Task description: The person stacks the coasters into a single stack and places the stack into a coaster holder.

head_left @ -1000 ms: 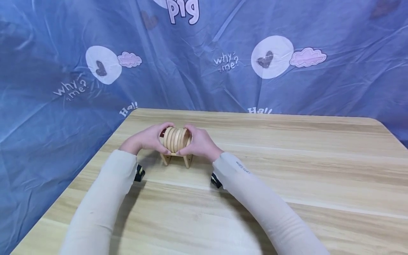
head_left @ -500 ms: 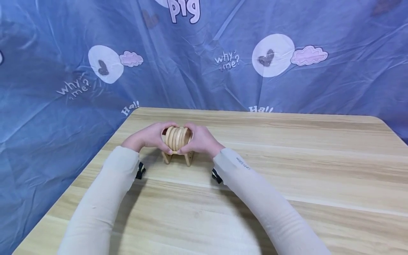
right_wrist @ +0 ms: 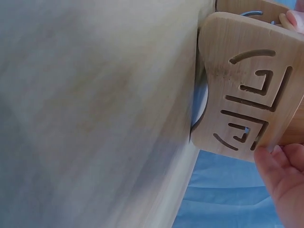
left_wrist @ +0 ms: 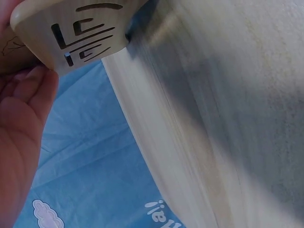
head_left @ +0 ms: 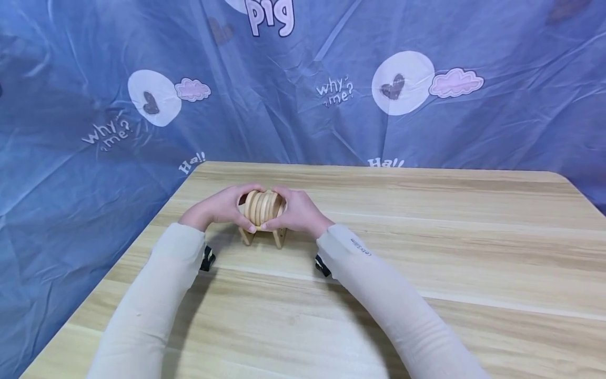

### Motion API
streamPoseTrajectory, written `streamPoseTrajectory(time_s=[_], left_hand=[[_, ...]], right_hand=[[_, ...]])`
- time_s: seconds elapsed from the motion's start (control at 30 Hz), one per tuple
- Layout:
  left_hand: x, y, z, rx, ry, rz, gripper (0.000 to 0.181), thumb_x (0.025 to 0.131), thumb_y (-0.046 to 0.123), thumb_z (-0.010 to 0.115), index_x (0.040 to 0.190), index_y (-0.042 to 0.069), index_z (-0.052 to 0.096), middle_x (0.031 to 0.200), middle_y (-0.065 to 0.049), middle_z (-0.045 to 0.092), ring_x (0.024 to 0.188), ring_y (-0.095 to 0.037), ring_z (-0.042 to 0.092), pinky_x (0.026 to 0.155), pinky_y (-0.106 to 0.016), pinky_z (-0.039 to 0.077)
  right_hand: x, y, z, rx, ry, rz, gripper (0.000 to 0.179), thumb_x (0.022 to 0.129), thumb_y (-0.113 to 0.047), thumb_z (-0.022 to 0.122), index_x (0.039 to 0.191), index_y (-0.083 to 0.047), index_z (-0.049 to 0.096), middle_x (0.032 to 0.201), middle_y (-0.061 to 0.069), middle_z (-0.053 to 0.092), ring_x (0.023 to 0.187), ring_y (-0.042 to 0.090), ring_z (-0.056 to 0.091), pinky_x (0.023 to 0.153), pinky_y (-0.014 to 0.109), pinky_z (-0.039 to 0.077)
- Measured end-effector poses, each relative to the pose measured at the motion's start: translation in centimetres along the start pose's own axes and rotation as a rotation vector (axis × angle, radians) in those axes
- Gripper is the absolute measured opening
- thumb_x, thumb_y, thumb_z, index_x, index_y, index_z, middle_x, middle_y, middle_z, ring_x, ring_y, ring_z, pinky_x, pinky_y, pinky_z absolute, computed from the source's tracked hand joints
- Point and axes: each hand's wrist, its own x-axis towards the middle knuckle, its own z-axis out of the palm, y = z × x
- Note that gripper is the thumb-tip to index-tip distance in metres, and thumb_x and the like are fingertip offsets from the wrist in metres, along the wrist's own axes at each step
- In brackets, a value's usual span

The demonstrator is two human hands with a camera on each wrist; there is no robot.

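Note:
Several round wooden coasters (head_left: 261, 208) stand on edge in a row in a small wooden coaster stand (head_left: 279, 239) toward the table's far left. My left hand (head_left: 222, 206) grips the row from the left, its fingers over the top and thumb at the front. From the right, my right hand (head_left: 302, 212) holds it the same way, both thumbs nearly meeting. The stand's cut-out side panel (left_wrist: 90, 33) fills the upper left of the left wrist view. In the right wrist view the other side panel (right_wrist: 256, 90) shows, with fingertips at its edge. The fingers hide parts of the coasters.
The light wood-grain table (head_left: 426, 247) extends widely to the right and toward me. A blue printed cloth (head_left: 307, 121) hangs behind its far edge and along the left side. Black straps (head_left: 323, 266) show under the sleeves.
Both hands stay around the coasters, with only slight shifts of the fingers and thumbs. The view sways a little; the stand keeps its place.

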Motion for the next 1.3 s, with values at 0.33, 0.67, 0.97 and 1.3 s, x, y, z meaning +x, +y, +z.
streamPoseTrajectory(time_s=[0.33,0.67,0.97,1.3], left_hand=[[-0.29,0.12,0.35,-0.021,0.002,-0.023,0.098,0.058,0.015,0.087,0.14,0.013,0.035,0.127,-0.016,0.052,0.114,-0.032,0.049,0.104,-0.051,0.035],[-0.1,-0.03,0.26,-0.038,-0.01,-0.036,0.095,0.061,0.019,0.086,0.141,0.012,0.036,0.128,-0.016,0.052,0.113,-0.031,0.051,0.103,-0.05,0.037],[-0.15,0.11,0.4,0.051,-0.005,-0.03,0.094,0.062,0.023,0.085,0.142,0.012,0.037,0.133,-0.016,0.051,0.116,-0.031,0.05,0.104,-0.049,0.037],[-0.34,0.11,0.53,0.051,-0.012,-0.022,0.095,0.065,0.025,0.083,0.144,0.009,0.032,0.138,-0.02,0.044,0.123,-0.036,0.044,0.107,-0.053,0.031]], right_hand=[[-0.05,0.31,0.26,-0.011,0.02,-0.011,0.089,0.057,-0.039,0.087,0.134,-0.019,0.047,0.116,0.003,0.062,0.099,0.015,0.057,0.087,0.03,0.05],[-0.07,0.29,0.12,-0.078,0.007,-0.046,0.081,0.064,-0.038,0.083,0.133,-0.011,0.048,0.12,0.007,0.061,0.1,0.017,0.057,0.087,0.03,0.05],[0.02,0.31,0.17,-0.081,0.004,-0.03,0.086,0.064,-0.039,0.083,0.135,-0.009,0.046,0.128,0.01,0.057,0.11,0.021,0.056,0.096,0.033,0.046],[-0.42,0.46,0.25,-0.045,-0.013,-0.036,0.088,0.068,-0.04,0.08,0.14,-0.011,0.039,0.132,0.012,0.053,0.113,0.022,0.054,0.099,0.035,0.045]])
